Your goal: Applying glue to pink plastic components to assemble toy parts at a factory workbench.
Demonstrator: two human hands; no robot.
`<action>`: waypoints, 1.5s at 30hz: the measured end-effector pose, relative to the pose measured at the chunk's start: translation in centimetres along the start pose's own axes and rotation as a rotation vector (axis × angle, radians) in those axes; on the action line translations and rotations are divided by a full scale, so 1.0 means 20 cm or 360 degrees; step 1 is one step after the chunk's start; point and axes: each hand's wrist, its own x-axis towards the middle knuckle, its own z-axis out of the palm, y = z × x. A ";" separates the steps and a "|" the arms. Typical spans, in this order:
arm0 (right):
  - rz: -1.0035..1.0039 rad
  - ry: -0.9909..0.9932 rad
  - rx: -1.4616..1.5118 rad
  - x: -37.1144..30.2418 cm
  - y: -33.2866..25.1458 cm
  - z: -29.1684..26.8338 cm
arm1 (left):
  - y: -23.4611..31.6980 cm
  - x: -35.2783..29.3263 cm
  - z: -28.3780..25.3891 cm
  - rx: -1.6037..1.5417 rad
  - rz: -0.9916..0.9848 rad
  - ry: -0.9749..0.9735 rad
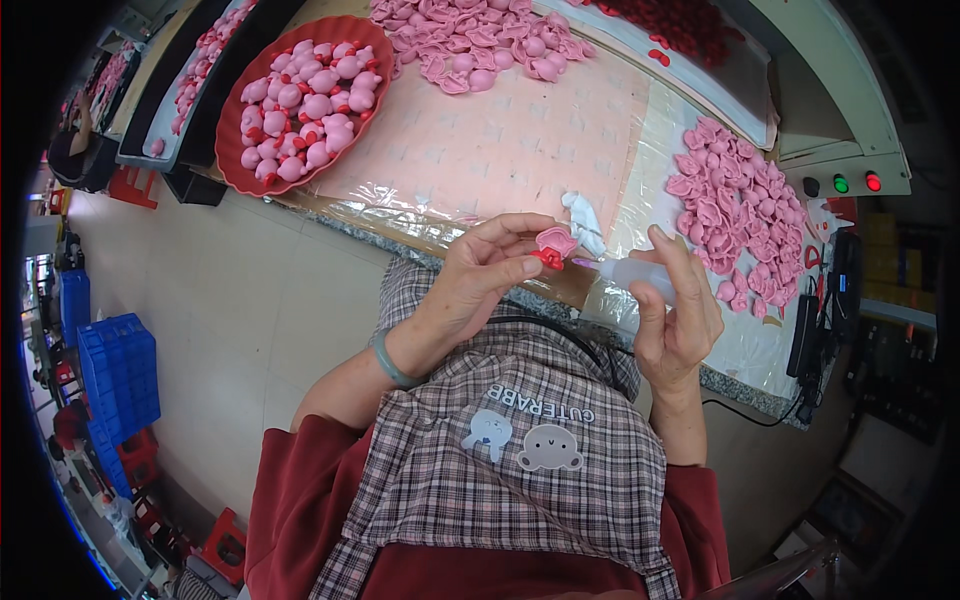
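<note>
My left hand [478, 278] pinches a small pink shell-like piece [557, 240] with a red bow-like part [549, 259] at its lower side, in front of the table's near edge. In my right hand [682, 318] is a translucent squeeze bottle [630, 271], lying nearly level. Its thin nozzle [587, 263] points left at the red part, and I cannot tell whether they touch. Just beyond my fingers lies a crumpled white cloth or tissue [583, 222] on the table.
A red scalloped basin [228, 135] of pink pieces with red parts stands at the far left. Loose pink pieces lie in a far heap [480, 45] and a right heap [738, 205]. A machine panel [850, 165] with lit buttons borders the right. Blue crates [118, 370] stand on the left floor.
</note>
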 end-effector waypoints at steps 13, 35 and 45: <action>0.0301 -0.0031 0.0270 -0.03 0.01 -0.01 | -0.01 0.00 0.00 -0.0023 -0.0037 -0.0022; 0.0309 -0.0001 0.0321 -0.04 0.05 0.00 | -0.01 0.01 -0.01 -0.0088 -0.0076 -0.0019; 0.0823 0.0045 0.0618 0.11 0.32 0.25 | -0.03 0.02 0.00 -0.0114 -0.0142 -0.0026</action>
